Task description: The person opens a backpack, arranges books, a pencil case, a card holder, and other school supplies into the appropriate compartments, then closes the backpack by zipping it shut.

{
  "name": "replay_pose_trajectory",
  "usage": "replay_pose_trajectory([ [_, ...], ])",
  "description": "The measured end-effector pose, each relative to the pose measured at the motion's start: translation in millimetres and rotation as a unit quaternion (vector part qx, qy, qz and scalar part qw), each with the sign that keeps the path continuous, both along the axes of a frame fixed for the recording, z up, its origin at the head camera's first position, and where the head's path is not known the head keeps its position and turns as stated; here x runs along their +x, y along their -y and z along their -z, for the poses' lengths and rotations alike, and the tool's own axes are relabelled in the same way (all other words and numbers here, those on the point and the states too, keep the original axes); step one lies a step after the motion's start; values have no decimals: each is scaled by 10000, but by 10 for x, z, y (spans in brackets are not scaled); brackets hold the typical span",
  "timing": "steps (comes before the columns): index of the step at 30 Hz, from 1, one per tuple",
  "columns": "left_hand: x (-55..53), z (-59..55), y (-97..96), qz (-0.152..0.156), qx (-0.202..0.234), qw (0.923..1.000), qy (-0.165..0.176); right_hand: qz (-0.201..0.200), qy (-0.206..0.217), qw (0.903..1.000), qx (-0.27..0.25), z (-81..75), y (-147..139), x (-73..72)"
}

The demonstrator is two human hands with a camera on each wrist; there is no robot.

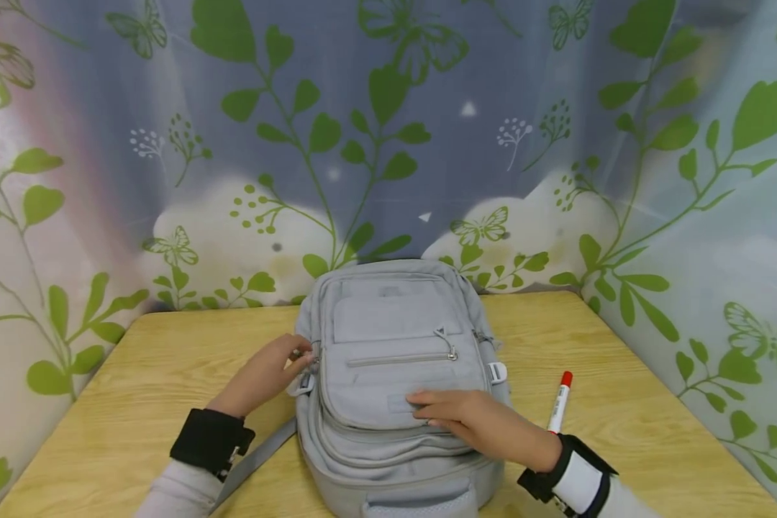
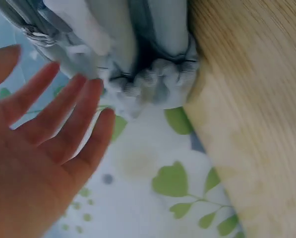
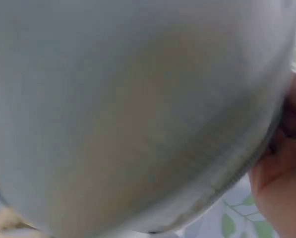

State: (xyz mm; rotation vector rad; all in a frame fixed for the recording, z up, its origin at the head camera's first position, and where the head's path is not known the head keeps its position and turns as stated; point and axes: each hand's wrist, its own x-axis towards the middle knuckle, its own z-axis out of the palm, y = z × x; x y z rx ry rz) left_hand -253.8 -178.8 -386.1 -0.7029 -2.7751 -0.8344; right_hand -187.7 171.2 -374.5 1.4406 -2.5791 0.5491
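Note:
A light grey backpack (image 1: 401,313) lies front side up, its top handle (image 1: 421,503) toward me. My left hand (image 1: 265,370) is at its left edge, near a side buckle (image 1: 303,383). In the left wrist view the left fingers (image 2: 63,109) are spread and loosely bent beside the bag's side pocket (image 2: 152,84), holding nothing. Across the lower front panel, my right hand (image 1: 473,421) reaches with nearly straight fingers over a small label patch (image 1: 398,403). The right wrist view is mostly filled by blurred grey fabric (image 3: 113,99), with part of the right hand (image 3: 281,173) at its edge.
A white marker with a red cap (image 1: 560,403) lies on the wooden table (image 1: 188,360), right of the backpack and partly behind the right forearm. One grey strap (image 1: 262,453) trails out at the lower left. A leaf-and-butterfly patterned curtain (image 1: 388,144) surrounds the table's back and sides.

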Motion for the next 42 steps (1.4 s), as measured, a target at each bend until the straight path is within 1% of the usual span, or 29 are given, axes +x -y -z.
replay_pose_trajectory([
  [1,30,-20,-20,112,85,9999,-11,48,-87,10000,0,-52,-2,-2],
  [2,71,-51,-51,259,228,9994,-16,98,-279,9996,-17,-109,3,-6],
  [3,120,-91,-89,410,366,9985,-35,173,-542,9984,-60,-171,11,-12],
  [4,172,-139,-136,589,495,9970,-45,258,-906,9955,-133,-239,22,-21],
  [6,271,-258,-261,981,620,9932,-41,436,-1598,9852,-444,-374,44,-51],
  [7,312,-321,-335,1153,568,9917,-64,520,-1949,9776,-599,-440,53,-71],
  [8,346,-386,-416,1280,432,9907,-141,599,-2256,9696,-731,-496,60,-92],
  [10,388,-504,-575,1401,64,9893,-399,713,-2689,9559,-936,-589,71,-128],
  [11,397,-554,-648,1395,-113,9886,-555,730,-2820,9514,-1005,-621,76,-140],
  [13,397,-625,-764,1272,-408,9863,-967,756,-2966,9464,-1032,-649,71,-149],
  [15,391,-661,-831,1080,-488,9840,-1333,885,-3070,9422,-1009,-638,31,-138],
  [17,386,-670,-858,863,-415,9832,-1552,1235,-3152,9357,-994,-595,-73,-125],
  [19,381,-666,-865,697,-294,9820,-1732,1876,-3185,9247,-908,-519,-249,-122],
  [21,380,-661,-865,562,-142,9825,-1769,2677,-2971,9140,-691,-406,-480,-133],
  [23,379,-658,-870,477,30,9834,-1753,3417,-2519,9051,-238,-266,-718,-152],
  [24,381,-662,-875,434,109,9835,-1754,3706,-2205,9022,66,-187,-830,-158],
  [26,385,-671,-883,352,229,9838,-1743,4078,-1340,9009,652,-33,-1026,-168],
  [27,386,-676,-888,315,274,9835,-1760,4151,-881,9010,902,37,-1108,-173],
  [29,391,-690,-894,259,323,9825,-1817,4168,-39,9009,1206,159,-1242,-194],
  [31,390,-703,-898,244,313,9818,-1855,4098,793,9001,1251,254,-1334,-223],
  [32,388,-709,-900,245,300,9815,-1873,4038,1100,9000,1216,300,-1364,-244],
  [33,387,-713,-901,246,287,9816,-1874,3958,1285,9022,1135,342,-1387,-267],
  [34,387,-718,-901,255,286,9819,-1857,3900,1412,9040,1037,380,-1400,-284],
  [36,380,-723,-902,266,291,9826,-1817,3791,1493,9096,817,439,-1405,-311],
  [37,377,-725,-903,260,293,9828,-1802,3753,1447,9128,712,458,-1397,-313],
  [38,375,-726,-904,254,297,9829,-1797,3717,1295,9171,628,462,-1385,-305],
  [40,369,-727,-908,254,298,9828,-1807,3680,1002,9226,570,406,-1328,-247],
  [41,366,-729,-912,253,300,9826,-1818,3644,882,9253,568,343,-1280,-199],
  [42,361,-727,-916,250,297,9823,-1830,3594,859,9274,577,261,-1213,-132],
])
